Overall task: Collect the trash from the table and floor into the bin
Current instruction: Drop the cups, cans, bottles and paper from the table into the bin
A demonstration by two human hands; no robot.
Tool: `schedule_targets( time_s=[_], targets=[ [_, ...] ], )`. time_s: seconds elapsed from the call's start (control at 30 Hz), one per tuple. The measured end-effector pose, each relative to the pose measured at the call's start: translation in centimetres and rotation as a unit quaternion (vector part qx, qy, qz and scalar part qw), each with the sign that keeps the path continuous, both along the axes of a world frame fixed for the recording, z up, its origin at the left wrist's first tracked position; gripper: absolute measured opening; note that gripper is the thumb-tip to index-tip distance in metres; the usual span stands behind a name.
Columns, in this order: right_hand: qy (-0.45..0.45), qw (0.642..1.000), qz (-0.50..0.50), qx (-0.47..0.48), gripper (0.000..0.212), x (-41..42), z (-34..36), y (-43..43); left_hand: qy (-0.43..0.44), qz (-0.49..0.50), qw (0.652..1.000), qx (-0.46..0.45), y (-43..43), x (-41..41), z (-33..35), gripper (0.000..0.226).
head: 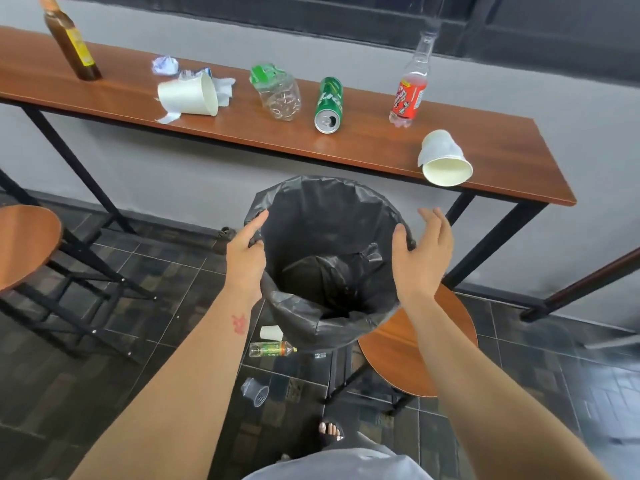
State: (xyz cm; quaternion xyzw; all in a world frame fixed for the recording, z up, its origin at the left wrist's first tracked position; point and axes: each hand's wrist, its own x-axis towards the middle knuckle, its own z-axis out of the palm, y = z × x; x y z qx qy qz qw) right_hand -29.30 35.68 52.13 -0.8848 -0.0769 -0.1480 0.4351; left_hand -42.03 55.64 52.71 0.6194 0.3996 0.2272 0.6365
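A clear plastic cup (255, 393), a small bottle (272, 349) and a white cup (271, 332) lay on the floor at 7 o'clock of the bin (325, 327). The left hand (246, 252) pinched the black liner (346, 209) at the rim's 9 o'clock; the right hand (424, 252) hovered open at 3 o'clock. Beyond, at 12 o'clock, the table (381, 147) held 2 paper cups, a green can (328, 105) and bottles.

Dark brown glass bottle (71, 39): I see its cap cut off by the top edge.
Round wooden stool seat (405, 355): partly hidden behind black-lined bin (294, 199).
Green can (329, 105) lettering: too blurred to read.
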Motion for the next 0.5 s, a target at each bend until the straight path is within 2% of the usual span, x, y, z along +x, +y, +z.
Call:
schedule_targets(
  time_s=[0.1, 0.27, 0.4, 0.5],
  targets=[
    [-0.060, 0.997, -0.035, -0.025, 0.049, 1.9, 1.1, 0.4, 0.001, -0.007, 1.000, 0.000, 0.0, 1.1, 0.1, 0.052],
    [-0.079, 0.989, -0.083, -0.093, 0.071, 6.1, 3.1, 1.0, 0.002, -0.012, 1.000, 0.001, -0.4, 2.6, 0.6, 0.052],
    [-0.041, 0.984, -0.074, -0.157, 0.088, 9.5, 3.9, 1.5, 0.003, -0.018, 1.000, 0.005, -0.5, 3.7, 0.8, 0.054],
    [0.001, 0.985, -0.067, -0.162, 0.085, 11.3, 4.1, 1.9, 0.008, -0.016, 1.000, 0.006, -0.5, 4.4, 0.7, 0.054]
  ],
)
